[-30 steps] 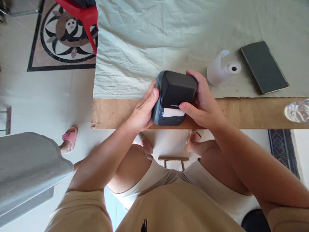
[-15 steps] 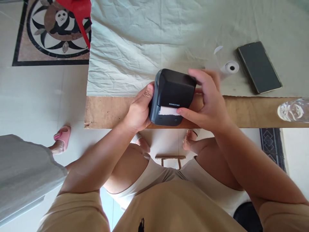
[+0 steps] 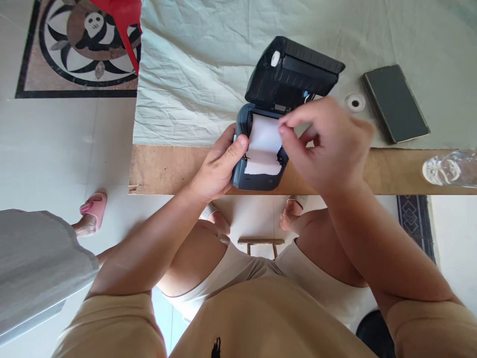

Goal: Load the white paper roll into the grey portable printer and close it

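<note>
A dark label printer (image 3: 257,183) is tilted up at the table's front edge, its black lid (image 3: 294,74) swung open away from me. Inside lies a white paper roll (image 3: 265,132), with its torn strip (image 3: 263,166) hanging over the front lip. My left hand (image 3: 219,164) grips the printer's left side, thumb on the rim. At the roll's upper right edge, the thumb and forefinger of my right hand (image 3: 328,141) are pinched together. Whether they hold the paper is hidden, and the hand is slightly blurred.
On the pale green cloth (image 3: 194,64) lie a small white roll (image 3: 355,103) and a phone (image 3: 397,103). A clear glass (image 3: 449,169) rests at the wooden edge on the right. Another person's foot in a pink slipper (image 3: 96,211) and a red chair (image 3: 122,25) are at left.
The printer's lid has swung from closed to open, exposing the paper roll. My right hand has left the lid and front and now pinches at the roll's right edge. My left hand keeps its hold.
</note>
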Tool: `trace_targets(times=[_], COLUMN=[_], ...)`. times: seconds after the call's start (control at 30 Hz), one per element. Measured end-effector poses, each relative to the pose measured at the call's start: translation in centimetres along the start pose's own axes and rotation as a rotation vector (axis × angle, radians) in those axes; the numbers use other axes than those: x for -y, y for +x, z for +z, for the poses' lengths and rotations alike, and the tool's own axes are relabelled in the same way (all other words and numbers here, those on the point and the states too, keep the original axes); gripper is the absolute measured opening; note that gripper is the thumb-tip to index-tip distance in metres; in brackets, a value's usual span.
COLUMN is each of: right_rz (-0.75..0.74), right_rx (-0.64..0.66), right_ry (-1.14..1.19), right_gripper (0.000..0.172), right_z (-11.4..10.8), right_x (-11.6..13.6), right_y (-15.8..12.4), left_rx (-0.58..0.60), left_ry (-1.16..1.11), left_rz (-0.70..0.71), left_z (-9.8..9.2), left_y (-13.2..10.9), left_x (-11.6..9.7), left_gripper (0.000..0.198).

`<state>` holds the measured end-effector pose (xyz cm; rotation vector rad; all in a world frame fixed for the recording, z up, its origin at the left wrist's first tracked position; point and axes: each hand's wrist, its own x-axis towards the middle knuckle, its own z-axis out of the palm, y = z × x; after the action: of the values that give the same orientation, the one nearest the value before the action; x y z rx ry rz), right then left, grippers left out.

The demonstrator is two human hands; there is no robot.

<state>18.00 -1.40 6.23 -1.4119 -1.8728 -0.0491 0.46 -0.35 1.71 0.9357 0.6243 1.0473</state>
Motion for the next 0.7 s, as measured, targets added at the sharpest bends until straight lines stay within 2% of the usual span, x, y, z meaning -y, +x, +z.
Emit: trace_targets(times=[0.1, 0.17, 0.47, 0.57, 0.7], right_rz=[0.048, 0.082, 0.082, 0.095, 0.02], right_rx=[0.312, 0.424, 0.612, 0.588, 0.379], right_ry=[-0.226, -0.305, -0.403, -0.399, -0.188], right_gripper=[0.02, 0.025, 0.024, 0.025, 0.035], right_z=[-0.7, -1.1, -2.2, -1.5, -1.2], right_x=[0.8, 1.2, 2.2, 1.8, 1.0], right_y=[0.4, 0.5, 1.1, 1.3, 0.9], left_rx=[-0.003, -0.004, 0.023, 0.001, -0.021], left_ry=[0.037, 0.048, 0.077, 0.1, 0.088], left_rz=[0.014, 0.017, -0.006, -0.038, -0.058], left_z=[0.0, 0.0, -0.5, -0.3, 0.1], left_y=[0.0, 0.1, 0.1, 0.0, -0.1], left_x=[0.0, 0.1, 0.1, -0.3, -0.5], left_gripper=[0.037, 0.037, 0.037, 0.037, 0.038])
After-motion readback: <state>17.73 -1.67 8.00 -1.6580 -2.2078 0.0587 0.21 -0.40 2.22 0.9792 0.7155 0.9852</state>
